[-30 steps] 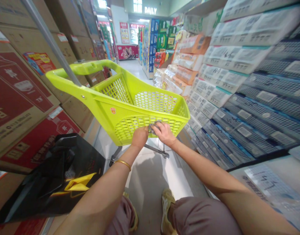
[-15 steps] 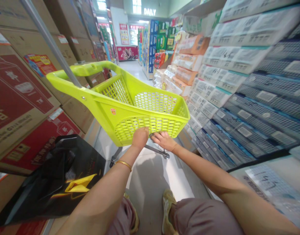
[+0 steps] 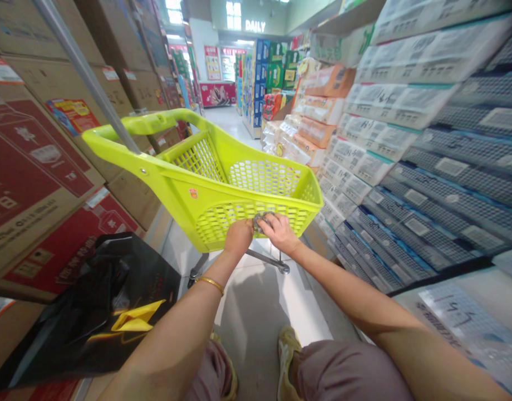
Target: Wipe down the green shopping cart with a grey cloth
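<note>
Both my hands are close together in front of the near side of a lime-green plastic shopping cart (image 3: 222,197) with a perforated basket. My left hand (image 3: 238,236), a gold bangle at its wrist, is closed in a fist by the lower basket wall. What it grips, if anything, is hidden. My right hand (image 3: 283,233) has its fingers bent around a small dark grey crumpled wad (image 3: 262,221), which lies against my left thumb. Whether the wad is cloth or a scourer I cannot tell. It overlaps the basket's holes; contact with the basket is unclear.
Cardboard cartons (image 3: 43,161) are stacked at left, with a black bag (image 3: 147,278) and a yellow piece (image 3: 139,316) on it in front. A grey metal pole (image 3: 84,72) slants past the cart handle. Packaged goods (image 3: 389,139) line the right side. The tiled aisle (image 3: 235,125) runs ahead.
My right hand has moved up and slightly left, closer to my left fist. More of the grey wad now shows between the hands. My left hand has barely moved.
</note>
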Tool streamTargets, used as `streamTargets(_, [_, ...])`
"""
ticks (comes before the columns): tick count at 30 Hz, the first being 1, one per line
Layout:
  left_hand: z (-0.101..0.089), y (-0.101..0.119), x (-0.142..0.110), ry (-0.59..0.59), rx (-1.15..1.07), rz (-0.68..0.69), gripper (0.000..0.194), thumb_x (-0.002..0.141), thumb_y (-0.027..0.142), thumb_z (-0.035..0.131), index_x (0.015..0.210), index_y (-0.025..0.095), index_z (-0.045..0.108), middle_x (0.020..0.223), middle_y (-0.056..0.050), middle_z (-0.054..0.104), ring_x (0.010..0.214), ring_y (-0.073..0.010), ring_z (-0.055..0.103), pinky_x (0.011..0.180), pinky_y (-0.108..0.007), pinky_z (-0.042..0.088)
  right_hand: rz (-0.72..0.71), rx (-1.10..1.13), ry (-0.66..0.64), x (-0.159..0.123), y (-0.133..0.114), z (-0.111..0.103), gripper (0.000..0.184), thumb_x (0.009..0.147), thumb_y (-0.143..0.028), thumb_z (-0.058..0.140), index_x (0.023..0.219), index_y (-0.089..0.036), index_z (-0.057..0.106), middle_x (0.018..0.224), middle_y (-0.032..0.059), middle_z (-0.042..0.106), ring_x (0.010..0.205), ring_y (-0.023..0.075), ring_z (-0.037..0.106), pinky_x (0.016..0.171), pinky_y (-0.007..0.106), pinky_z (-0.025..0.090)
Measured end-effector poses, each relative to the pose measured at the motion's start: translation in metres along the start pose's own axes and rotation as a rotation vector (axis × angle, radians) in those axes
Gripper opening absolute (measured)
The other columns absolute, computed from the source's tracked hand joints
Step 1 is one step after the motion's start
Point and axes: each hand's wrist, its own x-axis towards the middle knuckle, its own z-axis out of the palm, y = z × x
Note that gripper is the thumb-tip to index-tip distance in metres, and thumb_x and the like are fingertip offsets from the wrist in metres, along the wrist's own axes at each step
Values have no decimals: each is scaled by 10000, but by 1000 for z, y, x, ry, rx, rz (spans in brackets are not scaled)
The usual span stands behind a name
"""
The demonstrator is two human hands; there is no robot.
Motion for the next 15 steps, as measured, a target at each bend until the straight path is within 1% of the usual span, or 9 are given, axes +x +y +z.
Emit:
streamTargets(1, [0, 0, 0, 1, -2, 3, 262, 895, 156, 369, 944, 119, 624, 916, -110, 672, 867, -192, 628, 794, -296, 468, -37, -3, -67, -9, -4, 5, 311, 919, -255, 408, 1189, -256, 564, 1131, 92, 558, 996, 204, 426, 805, 344, 351])
streamTargets(4, [-1, -1, -1, 11, 8, -11, 275, 902, 158, 360, 980, 126, 622, 923, -110, 674, 869, -191, 633, 784, -291, 470, -216, 54, -227, -31, -11, 14, 292, 931, -255, 375, 1152, -254, 565, 1131, 83, 570, 954, 188, 447, 753, 329, 373])
streamTargets(6, [-1, -2, -1, 12, 17, -22, 277, 903, 160, 365, 1007, 128, 620, 920, -112, 676, 867, -190, 636, 775, -284, 470, -250, 80, -263, -36, -10, 16, 289, 933, -250, 372, 1157, -260, 554, 1138, 76, 575, 956, 185, 450, 750, 326, 378])
streamTargets(9, [-2, -2, -2, 10, 21, -19, 285, 906, 163, 362, 1039, 128, 612, 924, -112, 678, 869, -193, 636, 769, -283, 468, -186, 64, -215, -26, -2, 9, 285, 929, -270, 391, 1161, -272, 556, 1139, 73, 582, 969, 194, 446, 772, 334, 374])
streamTargets(13, [-1, -3, -1, 5, 18, -34, 310, 927, 199, 330, 1055, 128, 603, 921, -111, 677, 849, -195, 635, 761, -288, 465, -8, 18, -54, 6, 16, -11, 321, 913, -220, 422, 1198, -284, 556, 1101, 78, 584, 987, 211, 429, 812, 352, 353])
streamTargets(15, [-1, -2, -2, -1, 18, -43, 321, 932, 212, 320, 1067, 131, 599, 913, -109, 676, 839, -196, 633, 754, -289, 464, 92, 21, 26, 21, 25, -22, 344, 906, -198, 432, 1215, -293, 552, 1125, 82, 560, 1013, 218, 410, 848, 365, 345])
